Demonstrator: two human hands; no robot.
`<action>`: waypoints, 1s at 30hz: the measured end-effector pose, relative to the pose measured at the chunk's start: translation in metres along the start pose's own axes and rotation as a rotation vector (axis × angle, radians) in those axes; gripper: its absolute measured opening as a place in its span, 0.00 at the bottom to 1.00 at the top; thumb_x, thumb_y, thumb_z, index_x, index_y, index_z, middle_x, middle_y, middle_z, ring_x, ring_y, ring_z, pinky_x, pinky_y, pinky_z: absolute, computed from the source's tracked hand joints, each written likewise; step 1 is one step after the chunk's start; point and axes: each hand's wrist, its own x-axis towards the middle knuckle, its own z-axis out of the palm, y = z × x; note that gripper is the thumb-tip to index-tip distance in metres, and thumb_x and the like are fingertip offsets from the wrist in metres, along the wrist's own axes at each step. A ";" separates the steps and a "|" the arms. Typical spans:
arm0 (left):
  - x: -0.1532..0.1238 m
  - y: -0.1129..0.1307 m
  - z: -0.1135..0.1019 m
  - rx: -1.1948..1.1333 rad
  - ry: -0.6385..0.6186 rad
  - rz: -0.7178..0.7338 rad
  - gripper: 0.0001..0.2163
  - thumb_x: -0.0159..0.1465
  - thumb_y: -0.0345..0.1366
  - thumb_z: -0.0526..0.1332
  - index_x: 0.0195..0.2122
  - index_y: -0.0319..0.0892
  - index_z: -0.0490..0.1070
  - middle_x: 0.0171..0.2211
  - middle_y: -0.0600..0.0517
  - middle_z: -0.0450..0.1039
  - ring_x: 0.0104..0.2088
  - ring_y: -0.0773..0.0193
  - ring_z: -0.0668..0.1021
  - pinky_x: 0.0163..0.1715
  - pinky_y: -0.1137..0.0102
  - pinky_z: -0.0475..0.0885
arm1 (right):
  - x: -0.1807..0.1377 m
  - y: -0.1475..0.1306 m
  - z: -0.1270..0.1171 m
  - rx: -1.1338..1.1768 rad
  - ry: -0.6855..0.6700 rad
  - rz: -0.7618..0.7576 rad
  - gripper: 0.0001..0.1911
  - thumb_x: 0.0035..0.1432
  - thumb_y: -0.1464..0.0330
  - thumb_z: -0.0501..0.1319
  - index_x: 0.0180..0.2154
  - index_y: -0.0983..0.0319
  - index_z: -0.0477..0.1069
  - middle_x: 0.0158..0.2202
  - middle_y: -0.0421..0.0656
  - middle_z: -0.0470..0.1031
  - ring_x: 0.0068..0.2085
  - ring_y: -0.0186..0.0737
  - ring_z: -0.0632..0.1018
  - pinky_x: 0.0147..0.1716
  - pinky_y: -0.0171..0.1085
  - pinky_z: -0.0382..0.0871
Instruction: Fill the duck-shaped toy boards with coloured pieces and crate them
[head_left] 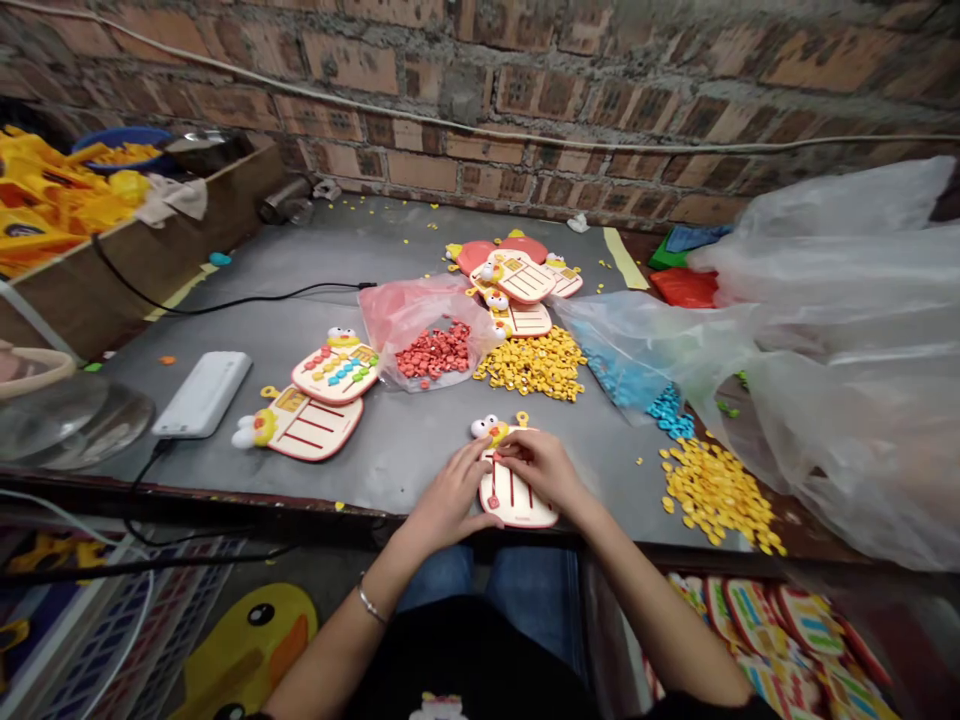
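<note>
A cream toy board (529, 512) with a duck head and dark red slots lies in front of me at the table's near edge. Around its left side rests my left hand (450, 497), thumb at the lower edge and fingertips near the duck head. My right hand (546, 467) reaches over the upper part, its fingers pinched at the top of the left slot; what is between them is too small to make out. One red bead (493, 502) sits low in that slot. Beyond the board are piles of red beads (435, 352) and yellow beads (536, 365).
At left, a board with colourful beads (337, 372) overlaps a bare slotted board (311, 428), near a white power bank (202, 393). More boards (517, 275) are stacked behind. Blue beads (671, 412), another yellow pile (720, 495) and plastic bags (847, 400) lie right.
</note>
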 end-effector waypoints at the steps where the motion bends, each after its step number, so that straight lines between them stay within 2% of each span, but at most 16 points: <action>1: 0.000 -0.001 0.001 -0.002 0.007 0.011 0.32 0.55 0.48 0.67 0.57 0.43 0.58 0.64 0.36 0.54 0.65 0.49 0.58 0.59 0.50 0.62 | 0.000 -0.002 -0.001 0.002 -0.023 -0.008 0.04 0.57 0.72 0.62 0.35 0.61 0.74 0.33 0.44 0.78 0.34 0.40 0.77 0.36 0.37 0.69; 6: -0.001 0.001 0.001 0.024 0.039 -0.005 0.38 0.55 0.50 0.67 0.61 0.41 0.53 0.64 0.36 0.54 0.65 0.50 0.58 0.60 0.51 0.61 | 0.013 -0.002 -0.019 0.224 -0.397 0.001 0.09 0.54 0.67 0.65 0.39 0.60 0.75 0.30 0.40 0.78 0.30 0.37 0.76 0.31 0.34 0.68; 7: -0.001 0.002 0.001 0.034 0.035 -0.011 0.37 0.55 0.50 0.67 0.60 0.40 0.54 0.64 0.36 0.54 0.65 0.50 0.57 0.60 0.51 0.61 | 0.021 -0.001 -0.022 0.244 -0.385 0.014 0.09 0.54 0.66 0.65 0.39 0.61 0.75 0.30 0.41 0.78 0.30 0.37 0.76 0.30 0.34 0.68; 9: -0.001 0.005 0.000 0.063 0.024 -0.017 0.32 0.55 0.51 0.66 0.56 0.40 0.60 0.64 0.37 0.54 0.65 0.49 0.57 0.60 0.51 0.60 | 0.046 -0.001 -0.022 0.182 -0.230 0.009 0.08 0.57 0.65 0.62 0.37 0.62 0.75 0.31 0.42 0.77 0.30 0.37 0.75 0.30 0.34 0.67; 11: -0.001 0.007 -0.002 0.098 0.012 -0.016 0.28 0.55 0.51 0.66 0.51 0.40 0.64 0.65 0.37 0.53 0.65 0.48 0.57 0.60 0.51 0.60 | 0.078 -0.005 -0.011 0.049 -0.092 -0.064 0.07 0.59 0.68 0.60 0.38 0.62 0.74 0.35 0.43 0.76 0.32 0.36 0.74 0.33 0.35 0.67; 13: -0.001 0.009 -0.003 0.133 -0.001 -0.010 0.25 0.55 0.52 0.65 0.48 0.41 0.67 0.65 0.37 0.52 0.65 0.46 0.57 0.60 0.50 0.60 | 0.110 -0.011 0.008 -0.091 -0.094 -0.192 0.10 0.58 0.73 0.59 0.42 0.61 0.74 0.43 0.45 0.74 0.37 0.37 0.74 0.39 0.36 0.67; 15: -0.002 0.009 -0.003 0.159 -0.008 -0.001 0.25 0.55 0.52 0.65 0.47 0.40 0.68 0.65 0.37 0.52 0.65 0.45 0.57 0.60 0.50 0.61 | 0.139 -0.018 0.031 -0.226 -0.118 -0.234 0.12 0.58 0.74 0.58 0.43 0.60 0.73 0.48 0.47 0.70 0.43 0.40 0.73 0.43 0.37 0.66; 19: -0.003 0.007 -0.002 0.185 -0.010 0.021 0.21 0.57 0.51 0.64 0.45 0.41 0.69 0.65 0.38 0.52 0.65 0.46 0.57 0.59 0.51 0.62 | 0.166 -0.019 0.059 -0.328 -0.132 -0.111 0.08 0.63 0.70 0.53 0.39 0.62 0.70 0.41 0.45 0.72 0.40 0.41 0.72 0.41 0.38 0.66; 21: -0.003 0.006 -0.001 0.191 -0.009 0.036 0.20 0.57 0.51 0.64 0.44 0.41 0.69 0.65 0.37 0.51 0.65 0.46 0.56 0.59 0.51 0.62 | 0.164 -0.012 0.057 -0.335 -0.119 -0.193 0.07 0.62 0.72 0.53 0.36 0.62 0.70 0.40 0.45 0.71 0.40 0.41 0.71 0.41 0.38 0.65; 24: -0.003 0.004 0.000 0.200 -0.009 0.049 0.20 0.58 0.51 0.63 0.43 0.41 0.69 0.66 0.37 0.49 0.65 0.46 0.55 0.59 0.51 0.61 | 0.142 0.004 0.034 -0.220 0.005 -0.277 0.07 0.58 0.76 0.55 0.33 0.63 0.71 0.39 0.46 0.70 0.40 0.40 0.71 0.42 0.38 0.66; 28: -0.003 0.004 0.001 0.222 -0.008 0.048 0.20 0.58 0.51 0.63 0.44 0.41 0.69 0.66 0.38 0.49 0.65 0.45 0.53 0.58 0.50 0.61 | 0.083 0.023 -0.014 0.095 0.249 -0.158 0.02 0.57 0.70 0.60 0.33 0.61 0.72 0.36 0.44 0.71 0.38 0.39 0.73 0.34 0.36 0.70; 30: -0.002 0.005 0.000 0.235 -0.005 0.049 0.19 0.58 0.50 0.63 0.44 0.41 0.70 0.67 0.38 0.48 0.65 0.43 0.53 0.58 0.48 0.60 | 0.050 0.030 -0.034 0.177 0.325 -0.066 0.04 0.56 0.66 0.63 0.33 0.61 0.72 0.35 0.44 0.71 0.37 0.39 0.74 0.32 0.35 0.71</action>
